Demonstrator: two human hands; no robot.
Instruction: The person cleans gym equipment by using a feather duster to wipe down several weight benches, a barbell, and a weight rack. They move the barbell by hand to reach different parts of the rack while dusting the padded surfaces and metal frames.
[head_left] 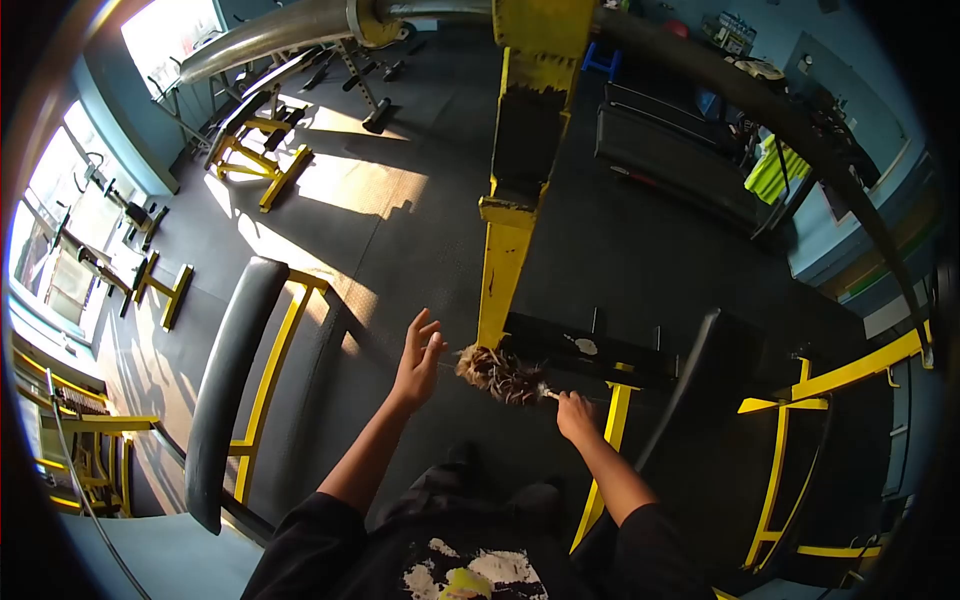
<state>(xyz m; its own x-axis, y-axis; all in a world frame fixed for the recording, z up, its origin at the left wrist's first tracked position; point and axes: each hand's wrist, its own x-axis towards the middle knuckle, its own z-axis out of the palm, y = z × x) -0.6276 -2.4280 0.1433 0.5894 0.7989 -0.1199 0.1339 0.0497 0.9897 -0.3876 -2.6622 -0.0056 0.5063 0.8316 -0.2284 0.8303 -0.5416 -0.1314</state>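
My right hand [575,415] is closed round the light handle of a feather duster [503,376]. The duster's brown, ruffled feathers reach left to the foot of a yellow upright post [507,265] and seem to touch it. To the left of the feathers, my left hand [419,358] is raised with its fingers apart and nothing in it. Worn, scuffed paint shows along the post's upper part. A metal bar [270,47] crosses at the top of the view.
A padded black bench [240,390] on a yellow frame stands close on my left, with another black pad [690,375] on my right. Treadmills [670,150] are at the back right. A yellow-framed bench [262,150] stands farther left on the black floor.
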